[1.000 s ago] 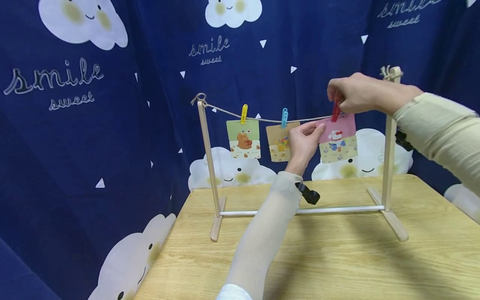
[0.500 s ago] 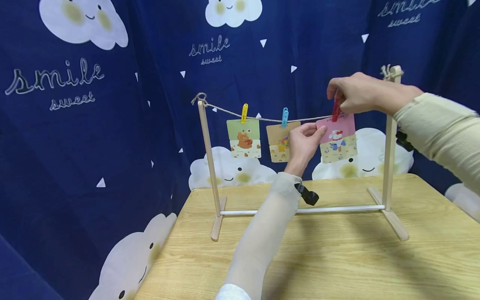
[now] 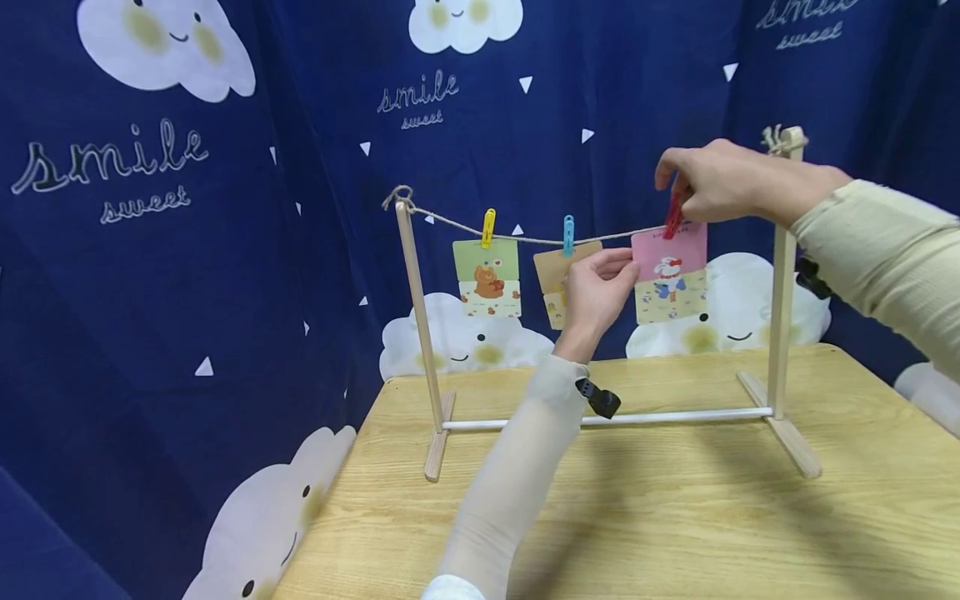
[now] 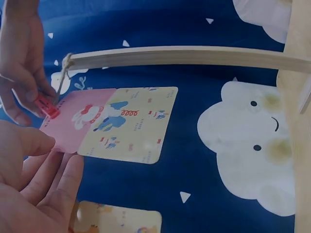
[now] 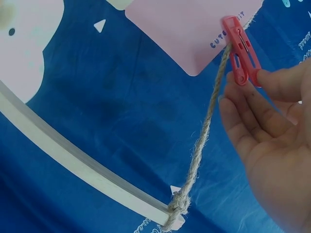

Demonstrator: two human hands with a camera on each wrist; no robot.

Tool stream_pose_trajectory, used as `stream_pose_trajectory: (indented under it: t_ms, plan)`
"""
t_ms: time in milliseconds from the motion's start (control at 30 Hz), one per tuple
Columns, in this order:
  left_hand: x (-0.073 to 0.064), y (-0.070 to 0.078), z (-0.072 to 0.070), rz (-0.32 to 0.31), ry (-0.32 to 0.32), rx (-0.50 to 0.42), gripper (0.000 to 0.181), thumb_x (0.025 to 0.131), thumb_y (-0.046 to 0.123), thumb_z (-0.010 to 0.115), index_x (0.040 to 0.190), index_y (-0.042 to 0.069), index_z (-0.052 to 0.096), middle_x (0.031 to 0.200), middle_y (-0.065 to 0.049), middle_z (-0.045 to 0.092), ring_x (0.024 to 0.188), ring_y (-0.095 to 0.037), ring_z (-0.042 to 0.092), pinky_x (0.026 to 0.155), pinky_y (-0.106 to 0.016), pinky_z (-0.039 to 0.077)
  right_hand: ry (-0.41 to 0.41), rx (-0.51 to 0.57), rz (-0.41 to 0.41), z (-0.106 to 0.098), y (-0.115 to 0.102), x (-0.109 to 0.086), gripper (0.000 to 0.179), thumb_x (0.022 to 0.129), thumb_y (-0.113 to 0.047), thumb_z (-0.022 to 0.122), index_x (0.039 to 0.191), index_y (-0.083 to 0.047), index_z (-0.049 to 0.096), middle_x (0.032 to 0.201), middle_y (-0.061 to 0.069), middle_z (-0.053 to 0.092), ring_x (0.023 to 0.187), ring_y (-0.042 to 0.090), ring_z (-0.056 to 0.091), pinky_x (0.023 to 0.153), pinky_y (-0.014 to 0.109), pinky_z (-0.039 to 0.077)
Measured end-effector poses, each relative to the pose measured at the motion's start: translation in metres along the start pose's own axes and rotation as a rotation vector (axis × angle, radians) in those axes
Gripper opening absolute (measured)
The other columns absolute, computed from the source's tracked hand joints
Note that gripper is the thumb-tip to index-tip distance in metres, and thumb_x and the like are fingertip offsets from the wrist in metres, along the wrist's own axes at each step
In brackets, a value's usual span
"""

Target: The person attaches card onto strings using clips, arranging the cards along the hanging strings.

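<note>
My right hand pinches the handles of a red clothespin between thumb and finger. The clothespin's other end sits over the twine and the top edge of a pink-and-cream rabbit card. My left hand holds that card's left edge, thumb in front and fingertips right at the edge in the left wrist view. Left of it hang a tan card under a blue clothespin, partly hidden by my left hand, and a green bear card under a yellow clothespin.
The twine runs between two wooden posts, the left post and the right post. A white rod joins their feet on the wooden table. A dark blue cloud-print curtain hangs behind.
My left hand has shifted slightly left and down, covering more of the tan card. The rabbit card hangs straighter, and my right hand and the red clothespin have risen slightly.
</note>
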State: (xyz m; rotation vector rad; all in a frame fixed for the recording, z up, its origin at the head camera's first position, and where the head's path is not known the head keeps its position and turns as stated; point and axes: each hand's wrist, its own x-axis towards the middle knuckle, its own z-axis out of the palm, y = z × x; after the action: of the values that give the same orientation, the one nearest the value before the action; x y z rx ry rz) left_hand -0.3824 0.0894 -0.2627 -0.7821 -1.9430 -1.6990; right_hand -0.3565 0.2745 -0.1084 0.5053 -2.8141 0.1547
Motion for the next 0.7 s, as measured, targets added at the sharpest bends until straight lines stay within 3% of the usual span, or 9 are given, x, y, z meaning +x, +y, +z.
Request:
stream_pose_trajectory:
  t_ms: [300,533,700]
  plan:
    - [-0.006,-0.005,-0.027,-0.011,-0.025,-0.047,0.019,0.097,0.009,0.073,0.115,0.004,0.077,0.103,-0.008,0.079,0.084,-0.006,0.074,0.076,-0.02,0.059,-0.009,0.025,0.002,0.003,-0.004,0.002,0.053,0.082,-0.001,0.062,0.134,0.0,0.05,0.117,0.029,0.066,0.097,0.039,0.062,0.089,0.058,0.056]
    - [-0.007,-0.009,-0.058,-0.006,0.01,0.002,0.019,0.097,0.012,0.073,0.113,0.006,0.078,0.099,-0.007,0.08,0.082,-0.009,0.075,0.073,-0.023,0.06,0.015,0.013,-0.014,0.006,-0.005,0.005,0.053,0.082,-0.003,0.062,0.134,-0.001,0.051,0.117,0.028,0.067,0.097,0.038,0.061,0.089,0.057,0.055]
    - [-0.01,-0.011,-0.082,-0.002,0.001,0.04,0.021,0.096,0.011,0.072,0.116,0.003,0.077,0.102,-0.008,0.079,0.084,-0.008,0.073,0.075,-0.023,0.058,0.054,-0.007,-0.041,0.008,-0.006,0.005,0.047,0.084,-0.005,0.057,0.131,0.0,0.054,0.114,0.027,0.067,0.095,0.037,0.061,0.085,0.055,0.055]
